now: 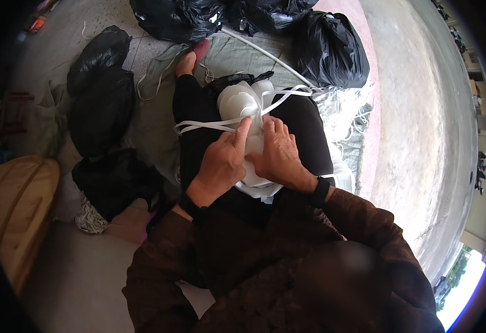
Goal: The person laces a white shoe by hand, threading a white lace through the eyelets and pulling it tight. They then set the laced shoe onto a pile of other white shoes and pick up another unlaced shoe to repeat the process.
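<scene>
A stack of white, smooth, cup-shaped pieces [237, 102] lies between my black-clad thighs, its near end against my lap. Flat white strap [207, 124] crosses the stack, with loops spreading over both legs and meeting at the middle. My left hand [223, 161] is closed at that crossing; its index finger points forward along the strap, the other fingers curl under. On the stack's right side rests my right hand [280, 152], fingers bent over the pieces beside the strap, thumb reaching across toward the left hand. What lies under the fingertips is partly hidden.
Full black plastic bags [331, 50] stand at the far side, and more black bags [101, 111] lie at left. Loose white strapping [340, 114] heaps beyond my right knee. A pale pole [268, 57] lies ahead. At lower left is a wooden board [24, 205].
</scene>
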